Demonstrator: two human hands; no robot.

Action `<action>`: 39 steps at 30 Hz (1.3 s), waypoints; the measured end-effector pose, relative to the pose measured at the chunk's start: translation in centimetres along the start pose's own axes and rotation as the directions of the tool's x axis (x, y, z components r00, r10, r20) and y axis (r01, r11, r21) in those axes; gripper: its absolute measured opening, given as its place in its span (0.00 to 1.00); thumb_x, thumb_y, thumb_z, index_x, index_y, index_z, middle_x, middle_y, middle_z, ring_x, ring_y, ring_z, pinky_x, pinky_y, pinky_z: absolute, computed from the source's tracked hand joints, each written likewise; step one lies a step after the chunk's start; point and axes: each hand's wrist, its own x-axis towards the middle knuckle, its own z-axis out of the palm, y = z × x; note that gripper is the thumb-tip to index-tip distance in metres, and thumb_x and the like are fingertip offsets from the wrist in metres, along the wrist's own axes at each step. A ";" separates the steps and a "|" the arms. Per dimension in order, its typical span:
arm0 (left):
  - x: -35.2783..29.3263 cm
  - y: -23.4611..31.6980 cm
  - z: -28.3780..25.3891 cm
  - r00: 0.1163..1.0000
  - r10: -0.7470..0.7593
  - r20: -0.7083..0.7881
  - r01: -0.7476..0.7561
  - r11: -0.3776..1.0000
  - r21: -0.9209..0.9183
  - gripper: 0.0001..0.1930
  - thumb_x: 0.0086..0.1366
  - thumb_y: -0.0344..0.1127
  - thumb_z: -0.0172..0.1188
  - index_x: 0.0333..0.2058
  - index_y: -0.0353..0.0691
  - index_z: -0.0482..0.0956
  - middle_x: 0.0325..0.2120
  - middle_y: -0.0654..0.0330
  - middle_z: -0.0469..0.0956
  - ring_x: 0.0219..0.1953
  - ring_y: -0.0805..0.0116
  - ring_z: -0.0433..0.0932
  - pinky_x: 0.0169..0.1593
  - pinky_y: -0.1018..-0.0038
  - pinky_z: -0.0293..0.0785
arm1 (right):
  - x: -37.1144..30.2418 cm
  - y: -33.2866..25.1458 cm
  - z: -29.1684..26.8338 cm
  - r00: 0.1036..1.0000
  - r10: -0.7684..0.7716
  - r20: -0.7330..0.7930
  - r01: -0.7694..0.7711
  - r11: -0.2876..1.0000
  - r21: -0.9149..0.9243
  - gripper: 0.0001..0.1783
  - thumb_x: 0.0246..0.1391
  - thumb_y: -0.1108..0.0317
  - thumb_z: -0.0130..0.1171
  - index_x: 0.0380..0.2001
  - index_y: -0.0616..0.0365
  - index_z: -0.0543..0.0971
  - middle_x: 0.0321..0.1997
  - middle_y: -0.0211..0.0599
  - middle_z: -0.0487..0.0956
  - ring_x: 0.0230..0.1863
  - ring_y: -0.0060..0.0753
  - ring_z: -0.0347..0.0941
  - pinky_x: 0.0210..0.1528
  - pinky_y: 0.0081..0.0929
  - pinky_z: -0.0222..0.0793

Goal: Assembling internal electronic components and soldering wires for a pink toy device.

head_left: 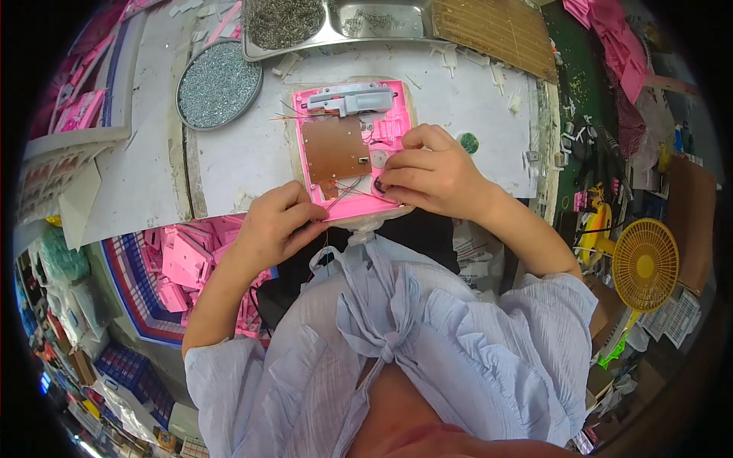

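Observation:
A pink plastic housing (351,206) lies open-side up at the table's near edge. Inside it are a brown circuit board (334,149), a grey plastic mechanism (351,100) along the far side and several thin red and dark wires (353,188). My left hand (284,221) is at the housing's near left corner, thumb and forefinger pinched where the wires come over the edge. On the right side, my right hand (435,172) has its fingers curled in over the housing. Its fingertips close on a small dark round part (379,185), partly hidden by them.
A round tray (183,99) of small silvery pieces stands at the far left. Beyond the housing sit a metal tray (328,34) of screws and brown corrugated cardboard (492,34). A blue basket (130,286) of pink housings is below left; a yellow fan (645,263) stands right.

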 end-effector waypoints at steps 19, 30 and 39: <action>0.1 0.8 -0.4 0.999 -0.022 0.036 0.018 0.994 0.108 0.10 0.55 0.33 0.74 0.34 0.42 0.82 0.26 0.60 0.72 0.28 0.58 0.76 0.30 0.63 0.72 | -0.5 4.9 -2.6 0.930 0.272 -0.249 -0.264 0.962 0.065 0.13 0.51 0.59 0.71 0.36 0.54 0.86 0.40 0.34 0.84 0.42 0.44 0.76 0.49 0.38 0.72; 20.2 -1.9 -5.7 0.995 0.090 0.034 -0.096 0.901 0.423 0.06 0.64 0.34 0.64 0.34 0.37 0.81 0.29 0.53 0.77 0.34 0.51 0.79 0.38 0.61 0.75 | 0.3 10.6 -4.6 0.762 0.591 -0.264 -0.647 0.685 -0.334 0.08 0.52 0.70 0.66 0.33 0.61 0.80 0.30 0.44 0.80 0.32 0.50 0.78 0.37 0.44 0.74; 32.1 -8.1 -3.4 0.945 0.025 0.327 -0.255 0.682 0.685 0.10 0.67 0.34 0.54 0.38 0.39 0.84 0.40 0.54 0.82 0.45 0.50 0.84 0.49 0.58 0.82 | -1.0 6.3 -8.7 0.624 0.764 -0.166 -0.743 0.645 0.176 0.10 0.49 0.76 0.58 0.37 0.62 0.78 0.34 0.44 0.77 0.29 0.40 0.74 0.34 0.35 0.71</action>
